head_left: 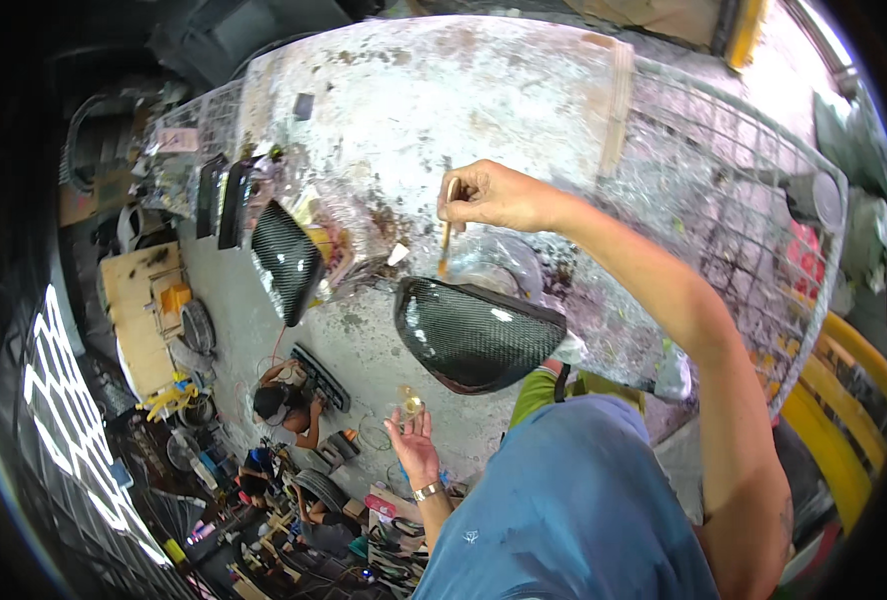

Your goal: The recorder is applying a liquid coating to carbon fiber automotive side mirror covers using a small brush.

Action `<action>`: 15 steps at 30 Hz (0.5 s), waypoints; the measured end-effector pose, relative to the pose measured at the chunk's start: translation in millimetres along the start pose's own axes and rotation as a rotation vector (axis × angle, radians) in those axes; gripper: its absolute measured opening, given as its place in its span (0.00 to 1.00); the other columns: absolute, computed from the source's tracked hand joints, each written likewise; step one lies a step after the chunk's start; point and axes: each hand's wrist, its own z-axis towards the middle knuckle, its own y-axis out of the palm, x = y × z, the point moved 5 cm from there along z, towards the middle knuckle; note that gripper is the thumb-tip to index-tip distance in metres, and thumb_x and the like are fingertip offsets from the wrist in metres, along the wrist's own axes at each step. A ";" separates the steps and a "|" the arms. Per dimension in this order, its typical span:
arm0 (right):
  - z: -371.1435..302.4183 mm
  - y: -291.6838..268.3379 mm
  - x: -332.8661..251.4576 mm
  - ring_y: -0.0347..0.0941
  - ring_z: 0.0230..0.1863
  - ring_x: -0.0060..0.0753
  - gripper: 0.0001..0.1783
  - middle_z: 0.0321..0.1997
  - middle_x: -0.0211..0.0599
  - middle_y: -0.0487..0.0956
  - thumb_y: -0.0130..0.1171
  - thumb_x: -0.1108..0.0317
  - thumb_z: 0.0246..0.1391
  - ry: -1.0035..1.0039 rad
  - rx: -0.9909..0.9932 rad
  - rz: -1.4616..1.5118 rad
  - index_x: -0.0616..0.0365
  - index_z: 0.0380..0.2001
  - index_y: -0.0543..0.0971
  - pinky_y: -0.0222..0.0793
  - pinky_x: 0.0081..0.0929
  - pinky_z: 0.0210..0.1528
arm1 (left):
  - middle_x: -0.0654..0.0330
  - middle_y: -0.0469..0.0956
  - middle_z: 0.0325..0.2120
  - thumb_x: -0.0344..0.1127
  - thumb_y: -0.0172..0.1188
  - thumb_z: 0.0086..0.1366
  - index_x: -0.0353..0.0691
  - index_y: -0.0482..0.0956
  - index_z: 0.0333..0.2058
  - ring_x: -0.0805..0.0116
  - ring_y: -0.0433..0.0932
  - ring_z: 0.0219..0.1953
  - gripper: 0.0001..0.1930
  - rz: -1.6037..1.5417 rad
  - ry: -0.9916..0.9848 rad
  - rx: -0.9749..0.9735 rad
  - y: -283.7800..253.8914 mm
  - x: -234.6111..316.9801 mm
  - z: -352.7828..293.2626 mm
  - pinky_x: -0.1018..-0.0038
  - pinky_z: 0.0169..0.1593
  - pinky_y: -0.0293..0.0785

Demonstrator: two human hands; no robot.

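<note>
Brush (448,225) and cup (411,401) by a black shell (476,338)

The right hand's (489,195) grip pinches one brush downward, close to the black shell; touching, I cannot tell. The left hand's (417,450) grip supports one clear cup, apparently to hold it level. With the farther shell (286,262), two lie along the counter's (444,100) edge, probably for easy reach.

- Room for a hand between the nearer black shell (479,335) and the farther one (286,262).
- Clear tub (527,262) crowds the brush's (447,240) right side.
</note>
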 end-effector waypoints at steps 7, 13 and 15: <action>-129.4 -3.2 -2.3 0.70 0.31 0.20 0.09 0.28 0.31 0.77 0.58 0.65 0.55 -0.037 0.315 0.064 0.61 0.31 0.77 0.66 0.23 0.36 | 0.48 0.69 0.52 0.60 0.49 0.66 0.40 0.60 0.58 0.54 0.69 0.57 0.32 0.034 -0.015 -0.012 6.1 0.3 7.5 0.63 0.61 0.64; -209.4 12.8 19.3 0.65 0.30 0.15 0.06 0.28 0.25 0.73 0.56 0.69 0.57 -0.021 0.519 0.177 0.61 0.34 0.75 0.63 0.20 0.34 | 0.46 0.70 0.50 0.59 0.51 0.66 0.39 0.61 0.56 0.53 0.71 0.55 0.32 0.063 0.031 -0.026 10.0 6.7 1.2 0.62 0.61 0.65; -227.7 25.7 24.7 0.65 0.31 0.15 0.06 0.28 0.25 0.74 0.56 0.70 0.57 -0.082 0.577 0.179 0.61 0.34 0.75 0.63 0.20 0.34 | 0.46 0.70 0.50 0.59 0.51 0.66 0.39 0.61 0.56 0.53 0.72 0.55 0.32 0.081 0.060 -0.083 13.6 6.6 -4.6 0.61 0.61 0.65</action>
